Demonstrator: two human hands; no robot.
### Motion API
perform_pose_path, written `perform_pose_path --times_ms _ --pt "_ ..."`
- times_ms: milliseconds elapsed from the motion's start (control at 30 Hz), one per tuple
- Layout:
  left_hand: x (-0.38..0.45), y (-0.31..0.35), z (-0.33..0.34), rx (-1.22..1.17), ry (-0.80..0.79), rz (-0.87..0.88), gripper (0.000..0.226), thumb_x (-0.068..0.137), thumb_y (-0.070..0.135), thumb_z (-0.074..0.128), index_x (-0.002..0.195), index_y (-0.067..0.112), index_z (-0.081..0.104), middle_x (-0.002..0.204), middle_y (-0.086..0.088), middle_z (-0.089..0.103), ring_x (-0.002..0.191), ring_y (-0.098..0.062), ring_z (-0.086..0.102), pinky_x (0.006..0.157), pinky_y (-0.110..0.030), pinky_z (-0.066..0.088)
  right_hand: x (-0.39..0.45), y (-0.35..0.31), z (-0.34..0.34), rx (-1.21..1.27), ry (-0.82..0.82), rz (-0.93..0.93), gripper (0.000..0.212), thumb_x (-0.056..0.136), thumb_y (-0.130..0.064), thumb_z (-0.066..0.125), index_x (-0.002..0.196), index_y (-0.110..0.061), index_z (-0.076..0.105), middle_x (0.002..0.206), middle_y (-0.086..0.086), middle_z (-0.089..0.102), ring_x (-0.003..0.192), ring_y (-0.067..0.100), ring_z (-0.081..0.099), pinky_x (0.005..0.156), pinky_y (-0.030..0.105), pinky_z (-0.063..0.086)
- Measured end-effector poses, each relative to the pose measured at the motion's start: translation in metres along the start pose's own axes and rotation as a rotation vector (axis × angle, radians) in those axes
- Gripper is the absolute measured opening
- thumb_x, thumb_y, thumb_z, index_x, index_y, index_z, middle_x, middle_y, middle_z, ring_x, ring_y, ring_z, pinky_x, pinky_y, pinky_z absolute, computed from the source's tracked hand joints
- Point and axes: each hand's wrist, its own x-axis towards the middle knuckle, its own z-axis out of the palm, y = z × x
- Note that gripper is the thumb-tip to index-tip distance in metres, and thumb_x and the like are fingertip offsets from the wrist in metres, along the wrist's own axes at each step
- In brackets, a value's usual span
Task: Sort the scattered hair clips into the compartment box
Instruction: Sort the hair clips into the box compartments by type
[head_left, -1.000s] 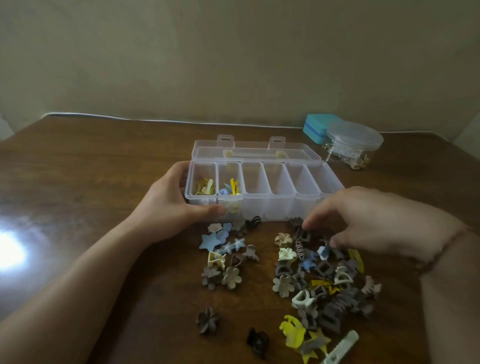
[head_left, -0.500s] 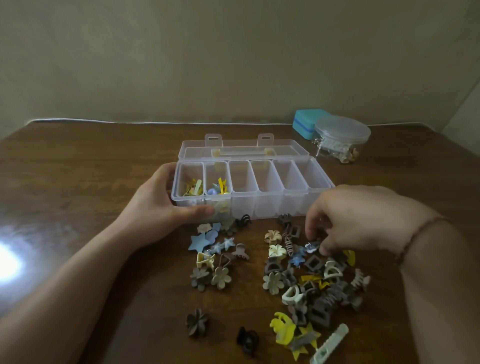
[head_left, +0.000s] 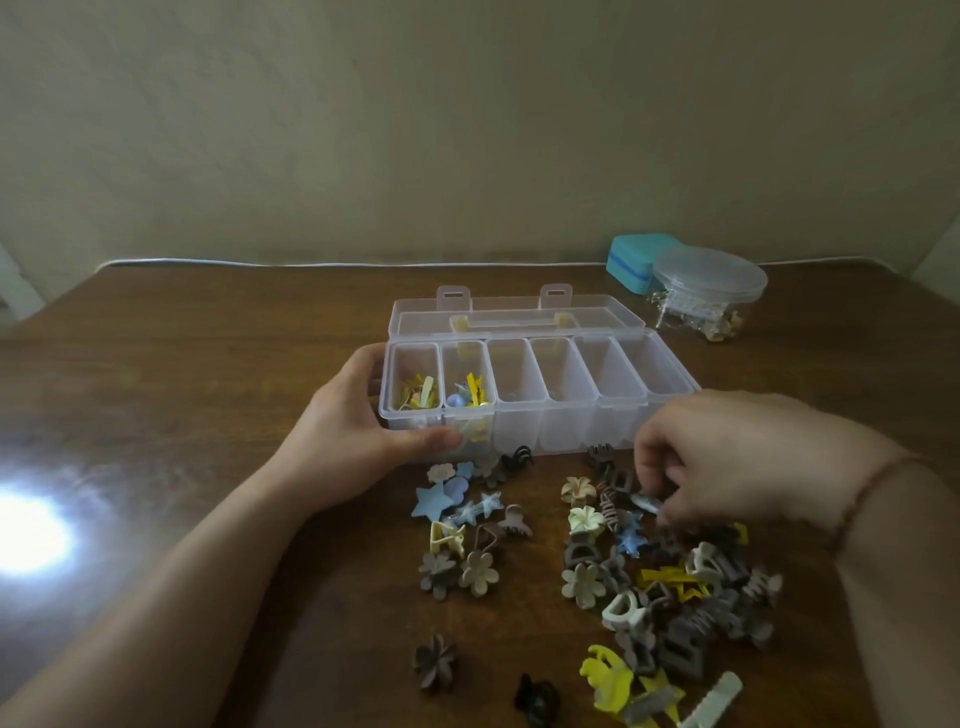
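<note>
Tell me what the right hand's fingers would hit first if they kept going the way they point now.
The right hand points its fingers down and left into the clip pile; it would probably first meet the small bluish clip at its fingertips, though depth is unclear.

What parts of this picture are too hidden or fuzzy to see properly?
- Head view: the small clip at the right hand is blurred; its shape and colour are unclear.
- The clips under that hand are hidden by it.
- The contents of the round clear jar are too small to name.
- The compartment box corner behind the left hand is covered.
- The comb-like clip is cut off by the bottom edge.
</note>
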Motion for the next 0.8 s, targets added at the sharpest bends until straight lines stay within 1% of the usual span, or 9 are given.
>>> perform_pose_path --times_ms 100,200,333,433,500,533,633,700,800 --pt "0.001 -0.001 0.000 0.000 -0.001 -0.001 0.095 0.057 0.048 0.086 0.140 0.032 0.043 0.120 0.017 0.061 0.108 -0.004 0.061 0.086 -0.023 0.052 0.004 0.002 -0.001 -0.067 0.001 0.089 0.020 0.073 -0.045 0.077 0.085 -0.035 0.064 0.081 -0.015 0.060 0.079 0.004 0.053 0.062 0.025 0.043" --pt "0.002 -0.002 -0.001 0.005 0.002 -0.003 0.097 0.054 0.051 0.085 0.140 0.033 0.043 0.119 0.018 0.061 0.108 -0.003 0.061 0.087 -0.026 0.052 0.007 0.005 0.000 -0.056 -0.013 0.090 0.014 0.074 -0.044 0.076 0.082 -0.036 0.067 0.083 -0.016 0.061 0.079 0.002 0.053 0.063 0.025 0.044" --pt "0.001 -0.001 -0.001 0.006 0.001 0.005 0.098 0.053 0.053 0.085 0.140 0.033 0.042 0.120 0.017 0.061 0.110 -0.005 0.060 0.090 -0.029 0.052 0.007 0.013 0.001 0.066 -0.021 -0.026 0.007 0.079 -0.033 0.072 0.076 -0.033 0.066 0.075 -0.013 0.062 0.070 0.001 0.055 0.058 0.020 0.043" --pt "0.001 -0.001 0.001 -0.006 0.000 0.012 0.097 0.055 0.051 0.085 0.140 0.033 0.042 0.120 0.019 0.060 0.110 -0.004 0.059 0.089 -0.026 0.052 -0.003 0.021 -0.008 0.277 0.077 -0.161 0.010 0.080 -0.025 0.073 0.076 -0.030 0.066 0.067 -0.015 0.064 0.060 -0.004 0.057 0.056 0.015 0.044" --pt "0.001 -0.002 0.001 -0.012 -0.002 0.017 0.095 0.056 0.050 0.086 0.139 0.034 0.042 0.119 0.020 0.060 0.109 -0.002 0.060 0.084 -0.020 0.050 -0.009 0.015 -0.014 0.421 0.180 -0.260 0.011 0.080 -0.027 0.074 0.078 -0.032 0.065 0.072 -0.027 0.064 0.058 -0.005 0.058 0.054 0.013 0.045" --pt "0.001 -0.002 0.001 -0.015 -0.004 0.019 0.094 0.057 0.049 0.087 0.138 0.034 0.042 0.119 0.020 0.061 0.109 -0.002 0.060 0.082 -0.018 0.050 -0.008 0.008 -0.014 0.503 0.273 -0.299 0.010 0.079 -0.029 0.074 0.078 -0.033 0.065 0.075 -0.028 0.064 0.058 -0.004 0.058 0.053 0.011 0.045" --pt "0.002 -0.003 0.001 -0.020 -0.004 0.023 0.092 0.059 0.045 0.088 0.138 0.034 0.043 0.118 0.020 0.061 0.107 0.000 0.061 0.079 -0.014 0.049 0.013 -0.019 -0.003 0.667 0.665 -0.296 0.012 0.075 -0.035 0.076 0.081 -0.032 0.065 0.073 -0.013 0.066 0.062 0.004 0.058 0.050 0.015 0.047" --pt "0.002 -0.003 0.001 -0.022 -0.006 0.024 0.093 0.059 0.045 0.088 0.138 0.033 0.043 0.118 0.020 0.061 0.106 0.000 0.061 0.079 -0.014 0.049 0.030 -0.033 0.009 0.626 0.809 -0.245 0.014 0.077 -0.039 0.075 0.084 -0.032 0.065 0.072 -0.016 0.063 0.061 0.002 0.056 0.050 0.020 0.045" --pt "0.003 -0.004 0.001 -0.030 -0.013 0.027 0.095 0.057 0.047 0.088 0.139 0.033 0.042 0.119 0.019 0.061 0.109 -0.001 0.061 0.083 -0.018 0.050 0.047 -0.038 0.019 0.509 0.881 -0.188 0.015 0.081 -0.045 0.069 0.081 -0.031 0.065 0.069 -0.018 0.058 0.055 -0.002 0.046 0.054 0.020 0.034"
